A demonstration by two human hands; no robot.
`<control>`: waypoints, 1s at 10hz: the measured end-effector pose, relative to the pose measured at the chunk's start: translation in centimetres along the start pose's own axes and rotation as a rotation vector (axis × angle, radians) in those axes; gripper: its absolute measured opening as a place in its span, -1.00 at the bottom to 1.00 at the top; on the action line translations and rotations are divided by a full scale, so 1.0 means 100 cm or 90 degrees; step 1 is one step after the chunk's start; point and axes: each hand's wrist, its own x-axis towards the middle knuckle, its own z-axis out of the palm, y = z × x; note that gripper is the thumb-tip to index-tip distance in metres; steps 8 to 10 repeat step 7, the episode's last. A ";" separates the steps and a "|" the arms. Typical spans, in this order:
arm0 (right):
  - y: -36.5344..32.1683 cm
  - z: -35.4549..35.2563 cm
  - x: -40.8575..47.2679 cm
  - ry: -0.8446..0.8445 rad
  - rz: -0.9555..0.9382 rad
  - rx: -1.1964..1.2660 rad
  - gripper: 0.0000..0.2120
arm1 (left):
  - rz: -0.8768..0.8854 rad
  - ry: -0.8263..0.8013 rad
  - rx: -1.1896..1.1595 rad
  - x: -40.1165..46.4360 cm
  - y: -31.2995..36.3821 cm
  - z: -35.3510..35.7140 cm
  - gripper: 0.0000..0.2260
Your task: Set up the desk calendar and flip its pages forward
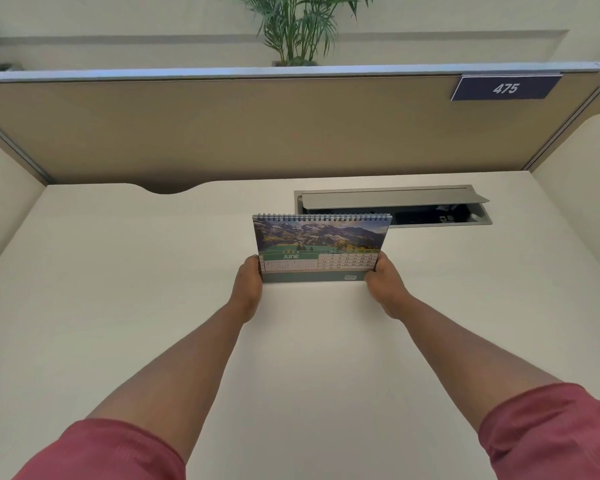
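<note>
A spiral-bound desk calendar [321,242] stands upright on the white desk [118,271], a little beyond the middle. Its front page shows a mountain photo above a green band reading JUNE and a date grid. My left hand [247,284] grips the calendar's lower left corner. My right hand [385,284] grips its lower right corner. The calendar's base and back side are hidden from me.
Behind the calendar a grey cable box [395,204] is set into the desk with its lid raised. A tan partition [257,133] closes off the back, with a plate reading 475 [505,87]. A potted plant [298,29] stands beyond it.
</note>
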 end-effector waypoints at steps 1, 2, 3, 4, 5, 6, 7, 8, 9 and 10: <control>0.000 -0.002 0.001 -0.001 -0.002 0.004 -0.46 | -0.004 0.018 -0.013 -0.004 0.006 0.001 -0.60; -0.002 -0.002 -0.003 0.012 -0.016 0.007 -0.50 | -0.002 0.056 -0.049 -0.002 0.006 0.000 -0.57; -0.005 -0.002 -0.010 0.044 -0.038 0.001 -0.54 | 0.042 0.145 -0.010 -0.002 0.009 -0.001 -0.57; -0.005 -0.004 -0.016 0.080 -0.055 -0.010 -0.59 | 0.137 0.204 0.074 -0.010 0.019 0.003 -0.60; -0.008 -0.008 -0.030 0.084 -0.064 -0.044 -0.65 | 0.192 0.226 0.134 -0.016 0.029 0.002 -0.67; -0.007 -0.013 -0.043 0.086 -0.083 -0.077 -0.55 | 0.224 0.233 0.178 -0.022 0.027 -0.002 -0.69; -0.020 -0.018 -0.057 0.158 -0.143 -0.131 -0.41 | 0.287 0.274 0.247 -0.042 0.030 -0.007 -0.61; -0.020 -0.018 -0.057 0.158 -0.143 -0.131 -0.41 | 0.287 0.274 0.247 -0.042 0.030 -0.007 -0.61; -0.020 -0.018 -0.057 0.158 -0.143 -0.131 -0.41 | 0.287 0.274 0.247 -0.042 0.030 -0.007 -0.61; -0.020 -0.018 -0.057 0.158 -0.143 -0.131 -0.41 | 0.287 0.274 0.247 -0.042 0.030 -0.007 -0.61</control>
